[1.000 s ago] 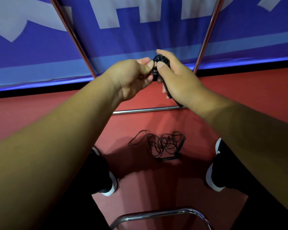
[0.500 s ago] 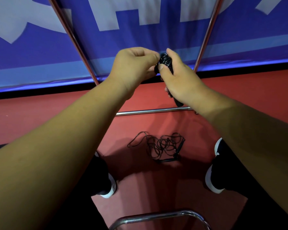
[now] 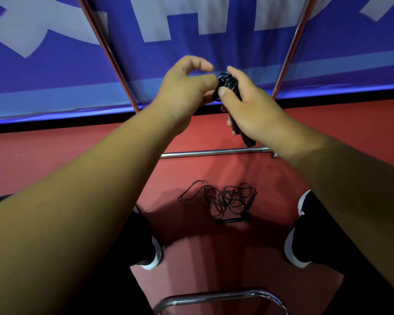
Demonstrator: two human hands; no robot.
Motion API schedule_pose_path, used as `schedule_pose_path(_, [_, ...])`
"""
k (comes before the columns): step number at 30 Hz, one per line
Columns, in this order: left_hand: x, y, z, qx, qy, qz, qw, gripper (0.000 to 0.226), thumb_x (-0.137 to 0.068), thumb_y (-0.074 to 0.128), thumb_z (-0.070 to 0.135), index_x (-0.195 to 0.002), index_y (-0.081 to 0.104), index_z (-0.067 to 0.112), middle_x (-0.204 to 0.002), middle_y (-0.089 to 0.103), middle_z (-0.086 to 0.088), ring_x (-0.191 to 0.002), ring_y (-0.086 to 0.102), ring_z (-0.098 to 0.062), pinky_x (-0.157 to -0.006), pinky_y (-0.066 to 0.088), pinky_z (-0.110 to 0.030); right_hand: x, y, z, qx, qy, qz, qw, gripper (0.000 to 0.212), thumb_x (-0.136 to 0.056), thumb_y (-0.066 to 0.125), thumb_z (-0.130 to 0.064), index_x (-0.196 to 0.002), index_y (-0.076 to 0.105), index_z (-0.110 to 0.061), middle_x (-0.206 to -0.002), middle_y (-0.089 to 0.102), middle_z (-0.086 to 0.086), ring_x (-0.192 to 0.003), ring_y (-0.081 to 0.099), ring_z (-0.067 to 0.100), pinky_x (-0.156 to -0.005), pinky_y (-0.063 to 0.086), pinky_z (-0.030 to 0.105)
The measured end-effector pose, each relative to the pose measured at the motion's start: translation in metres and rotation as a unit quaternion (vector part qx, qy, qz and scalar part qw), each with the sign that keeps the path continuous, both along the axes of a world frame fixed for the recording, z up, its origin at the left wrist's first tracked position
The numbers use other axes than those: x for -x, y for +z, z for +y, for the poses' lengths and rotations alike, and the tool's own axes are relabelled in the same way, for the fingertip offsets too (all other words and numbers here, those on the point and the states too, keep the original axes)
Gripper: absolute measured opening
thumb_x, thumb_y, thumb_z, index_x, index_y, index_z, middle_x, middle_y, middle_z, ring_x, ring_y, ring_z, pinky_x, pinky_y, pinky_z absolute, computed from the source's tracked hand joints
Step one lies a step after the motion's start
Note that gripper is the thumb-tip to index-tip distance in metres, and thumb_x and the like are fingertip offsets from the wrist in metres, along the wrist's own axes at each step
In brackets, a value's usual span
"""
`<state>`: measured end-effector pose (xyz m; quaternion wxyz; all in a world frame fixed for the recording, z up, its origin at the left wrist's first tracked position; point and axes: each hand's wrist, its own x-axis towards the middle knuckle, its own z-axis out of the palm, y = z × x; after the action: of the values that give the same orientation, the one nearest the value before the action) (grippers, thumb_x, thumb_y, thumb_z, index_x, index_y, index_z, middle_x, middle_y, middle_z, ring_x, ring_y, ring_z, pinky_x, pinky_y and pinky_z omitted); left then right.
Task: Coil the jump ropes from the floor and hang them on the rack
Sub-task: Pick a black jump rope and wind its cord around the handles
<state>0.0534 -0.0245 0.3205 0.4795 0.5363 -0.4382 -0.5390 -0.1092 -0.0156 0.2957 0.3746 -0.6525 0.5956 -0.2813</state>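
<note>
My right hand point(image 3: 253, 110) grips a black jump rope point(image 3: 229, 84) wound into a tight bundle around its handles, thumb pressed on top; a handle end pokes out below the palm. My left hand point(image 3: 184, 92) meets the bundle from the left, its thumb and lower fingers at the cord, its index finger lifted and curled. Both hands are held up in front of the chrome rack point(image 3: 216, 153), between its two slanted uprights. A second black jump rope point(image 3: 225, 201) lies in a loose tangle on the red floor between my feet.
A blue banner point(image 3: 237, 53) with white lettering hangs behind the rack. A curved chrome bar point(image 3: 214, 297) crosses the bottom of the view near me. My dark shoes point(image 3: 298, 237) with white soles stand either side of the floor rope.
Both hands have risen slightly with the bundle. My left index finger has lifted off the cord and now curls above it. The floor rope has not moved.
</note>
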Motion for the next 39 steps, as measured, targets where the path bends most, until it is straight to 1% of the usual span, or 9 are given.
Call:
schedule_pose_path(6, [-0.007,0.002,-0.003,0.017,-0.093,-0.092,0.991,0.014,-0.083,0.072,-0.006,-0.088,0.071,0.008,-0.090,0.071,-0.025,-0.080,0.069,-0.029,-0.090,0.062,-0.052,0.008,0.009,0.005,-0.072,0.058,-0.065,0.994,0.029,-0.100,0.066,-0.033,-0.128,0.058,-0.037,-0.086,0.071,0.002,-0.063,0.067,0.021,-0.057,0.064,0.049])
schedule_pose_path(10, [-0.003,0.002,-0.001,0.046,-0.083,-0.115,0.989,0.008,-0.091,0.072,0.002,-0.092,0.070,0.010,-0.079,0.070,-0.001,-0.071,0.063,-0.013,-0.068,0.053,-0.027,0.011,0.012,0.003,-0.071,0.066,-0.063,0.993,0.022,-0.099,0.068,-0.040,-0.118,0.060,-0.033,-0.084,0.069,0.005,-0.059,0.066,0.021,-0.056,0.062,0.048])
schedule_pose_path(13, [-0.001,0.006,-0.002,0.090,-0.053,-0.120,0.987,0.005,-0.094,0.068,0.003,-0.095,0.067,0.007,-0.083,0.067,-0.002,-0.070,0.059,-0.006,-0.066,0.049,-0.018,0.010,0.017,0.000,-0.090,0.083,-0.049,0.991,0.023,-0.097,0.067,-0.054,-0.115,0.059,-0.043,-0.078,0.069,0.004,-0.057,0.066,0.027,-0.056,0.061,0.052])
schedule_pose_path(17, [0.002,0.008,-0.004,0.115,0.007,-0.141,0.983,0.005,-0.091,0.064,-0.001,-0.096,0.067,-0.001,-0.080,0.067,-0.010,-0.065,0.061,-0.010,-0.065,0.052,-0.022,0.011,0.009,-0.003,-0.132,0.124,0.015,0.983,0.031,-0.085,0.065,-0.073,-0.104,0.056,-0.051,-0.076,0.070,0.003,-0.057,0.067,0.032,-0.058,0.059,0.066])
schedule_pose_path(20, [-0.002,0.009,-0.008,0.097,0.020,-0.108,0.989,0.007,-0.090,0.063,-0.003,-0.096,0.066,-0.006,-0.075,0.066,-0.014,-0.064,0.062,-0.020,-0.069,0.057,-0.034,0.009,0.009,-0.005,-0.147,0.129,0.033,0.980,0.040,-0.079,0.067,-0.078,-0.102,0.056,-0.046,-0.079,0.069,0.004,-0.057,0.066,0.028,-0.061,0.061,0.064])
schedule_pose_path(26, [0.001,0.005,-0.010,0.027,-0.030,-0.107,0.993,0.007,-0.095,0.058,0.002,-0.091,0.057,0.008,-0.070,0.062,-0.006,-0.078,0.071,-0.027,-0.084,0.064,-0.049,0.006,0.005,0.000,-0.081,0.100,0.093,0.987,0.032,-0.090,0.077,-0.048,-0.105,0.060,-0.026,-0.085,0.076,0.007,-0.065,0.074,0.033,-0.058,0.062,0.046])
schedule_pose_path(32, [0.027,-0.012,0.012,0.155,-0.101,-0.278,0.943,0.012,-0.085,0.060,0.000,-0.089,0.065,0.010,-0.074,0.074,-0.004,-0.069,0.071,-0.021,-0.069,0.059,-0.038,0.014,-0.027,0.001,-0.138,0.118,0.216,0.959,0.020,-0.091,0.071,-0.021,-0.107,0.060,-0.017,-0.061,0.067,0.012,-0.037,0.058,0.024,-0.038,0.047,0.028])
schedule_pose_path(37, [0.017,-0.003,-0.003,0.106,-0.048,-0.244,0.963,0.007,-0.087,0.060,0.005,-0.091,0.066,0.006,-0.071,0.073,-0.010,-0.059,0.063,-0.018,-0.061,0.056,-0.037,0.008,-0.026,-0.004,-0.159,0.156,0.031,0.974,0.025,-0.092,0.080,-0.027,-0.104,0.059,-0.030,-0.089,0.069,0.000,-0.066,0.069,0.020,-0.062,0.062,0.039])
schedule_pose_path(39, [0.009,0.005,-0.009,0.101,-0.029,-0.237,0.966,0.006,-0.087,0.063,0.008,-0.090,0.068,0.008,-0.070,0.071,-0.007,-0.061,0.063,-0.017,-0.066,0.057,-0.037,0.009,-0.018,-0.005,-0.135,0.167,0.028,0.976,0.024,-0.090,0.083,-0.033,-0.105,0.065,-0.031,-0.090,0.072,-0.007,-0.075,0.070,0.017,-0.066,0.060,0.036])
